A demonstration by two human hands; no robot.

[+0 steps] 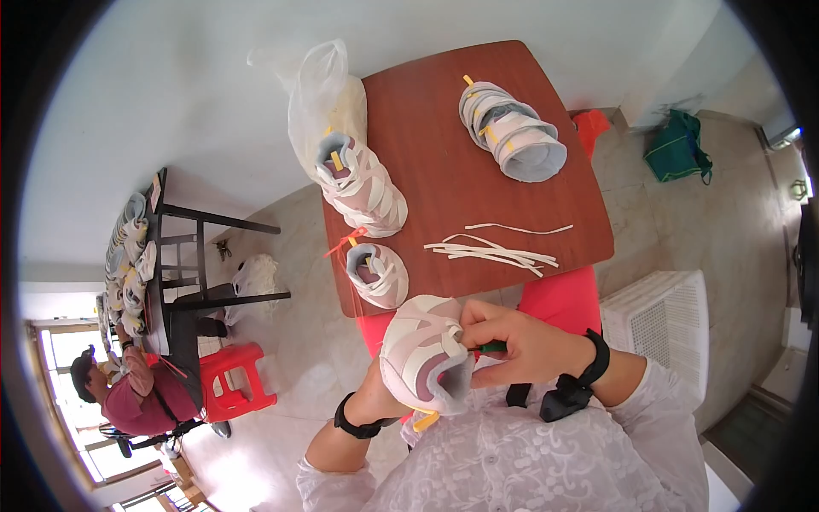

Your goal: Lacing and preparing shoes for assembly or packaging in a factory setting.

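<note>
A white and pale pink shoe upper (418, 337) with a yellow tab hangs in front of my chest, just off the table's near edge. My left hand (386, 391) is closed round it from beneath, its fingers mostly hidden by the upper. Pinched in my right hand (522, 343) is a small tool with a green handle (492, 346), held against the upper's side. The tool's tip cannot be seen. Another laced upper (378, 277) sits on the table close by, with a red cord (345, 241) beside it. Several flat white shoelaces (495, 253) lie loose in front of my hands.
On the brown table (426, 154) stand nested uppers at left (363, 188) and right (512, 132), plus a clear plastic bag (320, 98). A white basket (657, 320) and green bag (678, 147) are on the floor at right. At left, a person (141, 397) sits by another table.
</note>
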